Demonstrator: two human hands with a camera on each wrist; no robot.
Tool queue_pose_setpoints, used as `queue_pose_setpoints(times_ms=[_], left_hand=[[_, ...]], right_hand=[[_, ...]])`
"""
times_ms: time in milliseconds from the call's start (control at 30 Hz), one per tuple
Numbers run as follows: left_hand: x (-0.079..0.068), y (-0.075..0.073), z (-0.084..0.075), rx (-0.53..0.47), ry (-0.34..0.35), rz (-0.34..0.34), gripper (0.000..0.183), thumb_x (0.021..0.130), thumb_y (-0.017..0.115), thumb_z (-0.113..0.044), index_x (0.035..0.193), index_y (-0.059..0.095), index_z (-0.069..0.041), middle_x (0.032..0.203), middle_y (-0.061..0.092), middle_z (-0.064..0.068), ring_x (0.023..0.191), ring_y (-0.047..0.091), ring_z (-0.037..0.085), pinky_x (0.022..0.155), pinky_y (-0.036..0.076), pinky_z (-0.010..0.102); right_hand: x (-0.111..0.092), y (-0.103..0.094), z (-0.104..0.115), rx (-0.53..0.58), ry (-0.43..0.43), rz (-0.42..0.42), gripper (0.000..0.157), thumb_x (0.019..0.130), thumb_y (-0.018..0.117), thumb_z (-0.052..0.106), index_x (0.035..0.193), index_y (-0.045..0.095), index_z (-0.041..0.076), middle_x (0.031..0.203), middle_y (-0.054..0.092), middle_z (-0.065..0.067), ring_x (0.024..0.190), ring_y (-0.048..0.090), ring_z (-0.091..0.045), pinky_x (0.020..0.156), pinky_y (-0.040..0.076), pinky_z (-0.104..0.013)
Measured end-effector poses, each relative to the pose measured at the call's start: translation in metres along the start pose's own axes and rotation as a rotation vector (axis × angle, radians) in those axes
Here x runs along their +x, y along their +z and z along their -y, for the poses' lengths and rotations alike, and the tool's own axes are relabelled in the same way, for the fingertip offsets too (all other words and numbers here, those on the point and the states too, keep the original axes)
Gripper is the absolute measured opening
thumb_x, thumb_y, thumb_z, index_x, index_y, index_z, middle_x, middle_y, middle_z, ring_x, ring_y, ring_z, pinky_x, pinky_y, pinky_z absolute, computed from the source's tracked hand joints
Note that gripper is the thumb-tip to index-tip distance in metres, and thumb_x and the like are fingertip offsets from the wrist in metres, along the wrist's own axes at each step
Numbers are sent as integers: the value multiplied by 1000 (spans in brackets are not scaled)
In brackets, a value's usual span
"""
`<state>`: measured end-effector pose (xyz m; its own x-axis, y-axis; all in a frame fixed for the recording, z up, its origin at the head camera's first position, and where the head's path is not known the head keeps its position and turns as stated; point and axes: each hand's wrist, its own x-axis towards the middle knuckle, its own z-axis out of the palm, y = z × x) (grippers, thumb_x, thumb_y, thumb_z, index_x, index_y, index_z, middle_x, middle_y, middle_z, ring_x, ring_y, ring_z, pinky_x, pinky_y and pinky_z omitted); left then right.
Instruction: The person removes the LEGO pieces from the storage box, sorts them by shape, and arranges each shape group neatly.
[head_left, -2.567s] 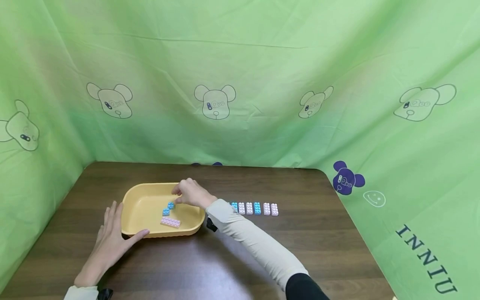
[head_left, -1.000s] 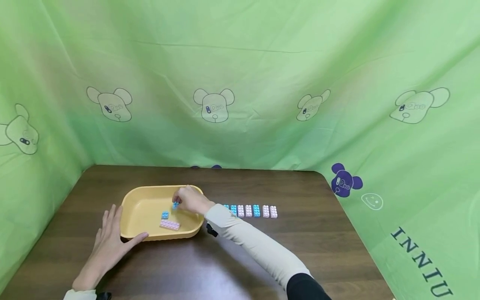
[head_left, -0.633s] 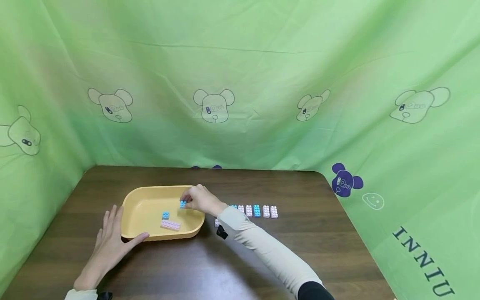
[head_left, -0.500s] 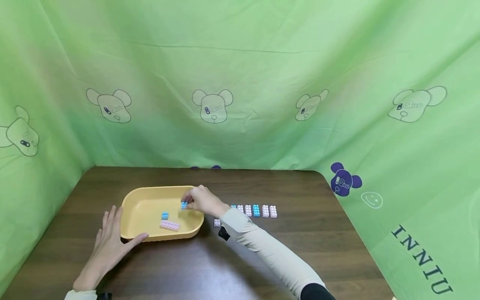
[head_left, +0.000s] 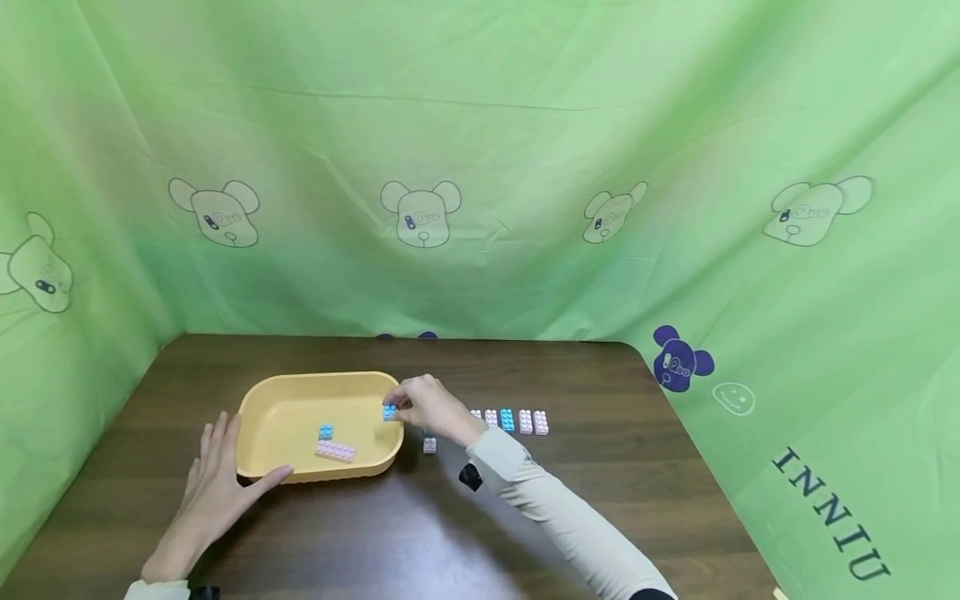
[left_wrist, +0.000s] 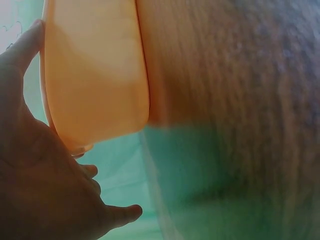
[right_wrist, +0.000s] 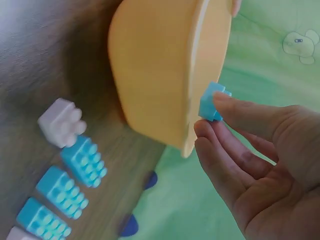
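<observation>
My right hand (head_left: pixel 433 407) pinches a small blue building brick (head_left: pixel 390 412) between thumb and fingers at the right rim of the yellow tray (head_left: pixel 273 392). The right wrist view shows that blue brick (right_wrist: pixel 211 102) raised beside the tray's edge. Inside the tray lie another small blue brick (head_left: pixel 326 432) and a long pink brick (head_left: pixel 335 451). Spread out with fingers extended, my left hand (head_left: pixel 213 492) touches the tray's left end and front edge. In the left wrist view the same hand (left_wrist: pixel 45 185) lies along the tray's wall (left_wrist: pixel 100 75).
Right of the tray runs a row of pink and blue bricks, among them a blue one (head_left: pixel 507 420) and a pink one (head_left: pixel 542 422). A small pale brick (head_left: pixel 430 446) sits nearer the front, partly close to the tray. Green cloth (head_left: pixel 480 275) hangs behind the wooden table (head_left: pixel 360 533).
My right hand has picked the small blue brick off the tray's bottom and carried it right to the rim. The pale brick under the wrist has come into view. My left hand stays put.
</observation>
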<state>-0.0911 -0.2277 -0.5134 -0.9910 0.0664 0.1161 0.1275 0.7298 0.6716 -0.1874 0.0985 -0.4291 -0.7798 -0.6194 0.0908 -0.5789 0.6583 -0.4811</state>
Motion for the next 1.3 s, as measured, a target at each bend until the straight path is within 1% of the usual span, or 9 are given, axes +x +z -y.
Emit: queue_pose_setpoints(times_ms=[167, 367, 600, 667, 767, 867, 1033, 1167, 1300], left_hand=[[0, 0, -1, 4, 1, 11, 122, 93, 75, -57, 168, -3, 2, 171, -7, 34, 157, -13, 54, 111, 6, 86], [0, -2, 0, 6, 3, 15, 122, 93, 74, -57, 168, -3, 1, 171, -8, 35, 156, -14, 54, 111, 6, 86], [0, -2, 0, 1, 2, 22, 122, 94, 74, -56, 168, -4, 1, 171, -9, 34, 156, -15, 53, 111, 5, 86], [0, -2, 0, 2, 3, 23, 122, 94, 74, -56, 168, -4, 1, 171, -9, 34, 156, -15, 53, 111, 5, 86], [0, -1, 0, 3, 3, 26, 122, 94, 74, -56, 168, -5, 1, 171, -9, 34, 156, -15, 53, 111, 5, 86], [0, -1, 1, -2, 0, 27, 122, 94, 74, -56, 168, -5, 1, 171, -10, 34, 156, -16, 54, 111, 6, 86], [-1, 0, 1, -11, 5, 20, 122, 93, 76, -54, 168, -4, 2, 171, -9, 35, 156, -15, 55, 111, 9, 86], [0, 0, 1, -9, 12, 15, 122, 93, 76, -54, 167, -3, 2, 171, -8, 35, 156, -14, 55, 111, 9, 86], [0, 0, 0, -5, 6, 19, 122, 94, 75, -54, 168, -4, 2, 171, -9, 35, 156, -14, 55, 111, 8, 86]], right_hand=[[-18, -5, -12, -23, 3, -10, 19, 91, 83, 3, 109, 81, -1, 99, 80, -11, 90, 77, -22, 79, 59, -21], [-34, -12, -24, -20, 32, -38, 21, 91, 82, 2, 111, 80, -2, 101, 79, -12, 94, 77, -25, 85, 61, -28], [-53, -10, -40, -72, 18, -53, 20, 87, 85, 3, 106, 81, -1, 99, 79, -10, 88, 75, -23, 80, 59, -26], [-59, -7, -44, -60, 35, -50, 21, 86, 86, 2, 106, 80, -2, 99, 79, -11, 88, 75, -23, 80, 60, -25], [-66, -4, -50, -19, 88, -36, 22, 85, 86, 0, 106, 79, -3, 97, 79, -13, 87, 76, -24, 79, 61, -25], [-71, -1, -55, -3, 126, -20, 21, 85, 86, -1, 104, 79, -4, 94, 79, -13, 85, 76, -24, 78, 61, -26], [-76, 4, -62, -33, 121, 0, 17, 86, 85, -1, 102, 81, -2, 91, 79, -12, 83, 76, -23, 76, 61, -26], [-77, 7, -64, -35, 126, -10, 15, 86, 85, -2, 102, 82, -2, 92, 79, -11, 83, 76, -22, 75, 61, -27], [-77, 11, -64, -45, 111, -25, 15, 85, 85, -4, 100, 83, -1, 91, 80, -10, 79, 74, -20, 72, 60, -27]])
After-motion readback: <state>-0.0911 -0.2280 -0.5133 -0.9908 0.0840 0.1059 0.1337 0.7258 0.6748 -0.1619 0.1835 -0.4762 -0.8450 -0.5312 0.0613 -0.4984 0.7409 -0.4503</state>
